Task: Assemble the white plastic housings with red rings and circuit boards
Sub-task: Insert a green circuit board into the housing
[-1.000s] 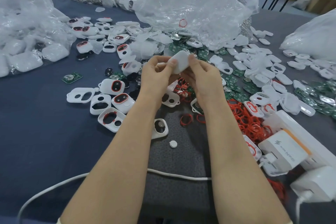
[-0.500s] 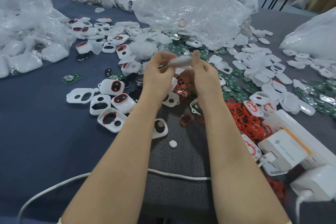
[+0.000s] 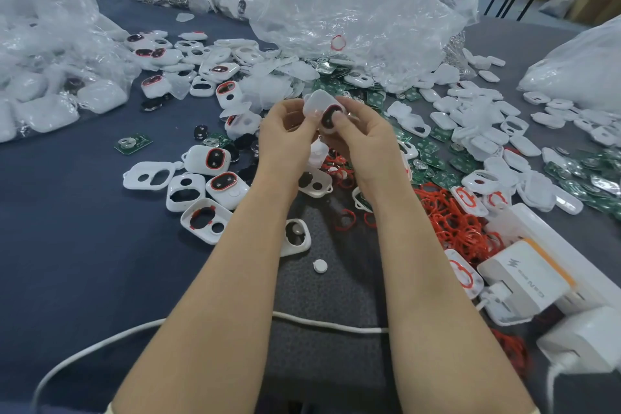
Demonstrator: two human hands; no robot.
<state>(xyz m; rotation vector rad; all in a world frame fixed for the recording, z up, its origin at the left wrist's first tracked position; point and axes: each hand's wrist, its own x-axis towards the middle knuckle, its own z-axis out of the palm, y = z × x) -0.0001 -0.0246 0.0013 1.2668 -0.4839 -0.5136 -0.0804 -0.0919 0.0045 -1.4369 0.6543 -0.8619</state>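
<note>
I hold one white housing (image 3: 323, 108) up over the table's middle, its face with a red-ringed dark oval window turned toward me. My left hand (image 3: 289, 134) pinches its left edge; my right hand (image 3: 364, 134) grips its right side, thumb by the window. Loose red rings (image 3: 453, 215) lie heaped to the right. Green circuit boards (image 3: 433, 158) are strewn behind and right of my hands. Finished housings with red rings (image 3: 215, 158) and bare white shells (image 3: 149, 175) lie on the left.
Crumpled clear plastic bags (image 3: 336, 0) fill the back and left (image 3: 50, 54). White chargers on a power strip (image 3: 524, 279) sit at the right, and a white cable (image 3: 322, 321) crosses under my forearms. A small white button (image 3: 320, 266) lies between my arms.
The housing was turned over in my hands: its plain white back showed a second ago, then its edge, and now the red-ringed window faces me. Both hands stayed in place.
</note>
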